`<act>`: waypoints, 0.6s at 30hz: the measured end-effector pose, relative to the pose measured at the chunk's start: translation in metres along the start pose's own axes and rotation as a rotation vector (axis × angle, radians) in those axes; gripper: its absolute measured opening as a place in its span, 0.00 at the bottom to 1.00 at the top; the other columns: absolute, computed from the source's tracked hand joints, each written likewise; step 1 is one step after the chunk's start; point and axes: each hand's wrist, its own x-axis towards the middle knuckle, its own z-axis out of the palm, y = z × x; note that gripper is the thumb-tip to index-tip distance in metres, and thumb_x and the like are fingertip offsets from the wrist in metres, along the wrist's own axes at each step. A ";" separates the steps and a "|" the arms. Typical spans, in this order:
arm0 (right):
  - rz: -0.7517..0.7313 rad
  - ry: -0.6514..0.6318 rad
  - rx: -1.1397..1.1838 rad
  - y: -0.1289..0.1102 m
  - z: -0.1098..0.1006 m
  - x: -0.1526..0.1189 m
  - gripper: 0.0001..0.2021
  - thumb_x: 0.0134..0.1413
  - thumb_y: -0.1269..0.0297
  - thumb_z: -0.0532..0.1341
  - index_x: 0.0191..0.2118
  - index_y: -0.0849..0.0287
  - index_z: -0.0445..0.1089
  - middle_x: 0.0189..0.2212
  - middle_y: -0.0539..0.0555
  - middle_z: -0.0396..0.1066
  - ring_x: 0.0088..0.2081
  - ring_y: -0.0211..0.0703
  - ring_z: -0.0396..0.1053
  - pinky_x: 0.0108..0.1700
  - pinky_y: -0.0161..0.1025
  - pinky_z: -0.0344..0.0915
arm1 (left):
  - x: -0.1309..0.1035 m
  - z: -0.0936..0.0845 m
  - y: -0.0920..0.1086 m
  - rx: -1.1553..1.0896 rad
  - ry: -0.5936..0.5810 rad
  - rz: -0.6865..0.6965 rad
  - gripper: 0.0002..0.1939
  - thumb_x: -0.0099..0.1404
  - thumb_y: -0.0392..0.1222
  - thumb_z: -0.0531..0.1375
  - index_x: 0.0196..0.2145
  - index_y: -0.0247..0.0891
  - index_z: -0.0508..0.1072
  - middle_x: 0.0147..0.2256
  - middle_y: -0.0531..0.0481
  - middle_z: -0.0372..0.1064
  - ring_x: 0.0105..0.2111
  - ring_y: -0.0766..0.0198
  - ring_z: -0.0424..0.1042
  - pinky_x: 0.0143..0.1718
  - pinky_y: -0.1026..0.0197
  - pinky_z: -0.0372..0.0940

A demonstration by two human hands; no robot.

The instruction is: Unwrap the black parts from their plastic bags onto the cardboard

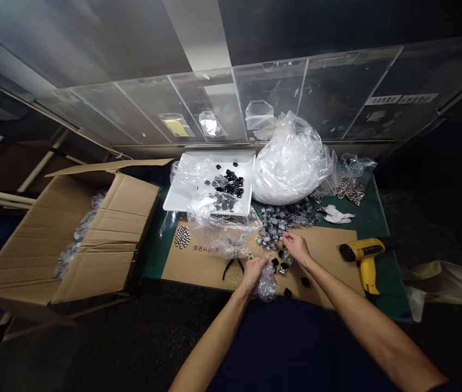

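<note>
My left hand point(254, 272) is closed low over the cardboard sheet point(333, 258), its fingertips together; what they hold is too small to make out. Beside it lies a clump of clear plastic bags point(267, 286). My right hand point(296, 249) has its fingers pinched at the near edge of a pile of small bagged parts point(272, 226), and whatever is in the pinch is hidden. Between and below the hands are several loose black square pieces point(305, 282). Black-handled pliers point(228, 267) lie left of my left hand, partly under clear plastic film point(218, 237).
A white tray point(177, 198) holds black pieces. Steel balls point(182, 237) sit on the cardboard's left. Behind stands a big bag of white material point(290, 163). At right are a white glove point(337, 214) and yellow heat gun point(368, 261); an open carton point(104, 239) is at left.
</note>
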 end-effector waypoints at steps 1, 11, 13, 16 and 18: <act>-0.023 0.006 0.060 -0.001 -0.003 -0.011 0.14 0.54 0.51 0.60 0.33 0.56 0.75 0.26 0.50 0.74 0.29 0.42 0.69 0.33 0.34 0.60 | 0.001 0.004 0.002 -0.031 -0.043 0.004 0.21 0.53 0.58 0.66 0.27 0.34 0.74 0.18 0.53 0.65 0.20 0.65 0.64 0.23 0.64 0.59; -0.148 -0.004 0.213 -0.021 -0.017 -0.087 0.12 0.50 0.53 0.63 0.29 0.56 0.73 0.18 0.44 0.62 0.22 0.36 0.56 0.27 0.32 0.54 | -0.003 0.014 0.021 -0.208 -0.420 -0.140 0.22 0.58 0.54 0.66 0.42 0.32 0.73 0.23 0.51 0.70 0.18 0.69 0.65 0.20 0.65 0.61; -0.164 0.008 0.183 -0.023 -0.021 -0.092 0.11 0.50 0.54 0.64 0.29 0.56 0.72 0.18 0.44 0.62 0.23 0.36 0.57 0.27 0.32 0.54 | -0.007 0.012 0.020 -0.197 -0.433 -0.150 0.21 0.60 0.53 0.65 0.41 0.32 0.73 0.24 0.51 0.71 0.18 0.68 0.66 0.22 0.64 0.63; -0.205 0.010 0.130 -0.026 -0.028 -0.098 0.10 0.51 0.55 0.63 0.30 0.56 0.72 0.19 0.44 0.62 0.23 0.36 0.57 0.28 0.32 0.53 | -0.011 0.011 0.018 -0.196 -0.420 -0.158 0.19 0.61 0.48 0.65 0.45 0.34 0.72 0.28 0.50 0.73 0.20 0.67 0.68 0.25 0.62 0.67; -0.209 -0.007 0.150 -0.027 -0.032 -0.101 0.10 0.51 0.55 0.63 0.30 0.56 0.72 0.19 0.44 0.63 0.23 0.36 0.57 0.28 0.32 0.53 | -0.012 0.011 0.017 -0.226 -0.418 -0.172 0.19 0.60 0.43 0.66 0.48 0.35 0.71 0.29 0.50 0.74 0.21 0.67 0.68 0.26 0.62 0.68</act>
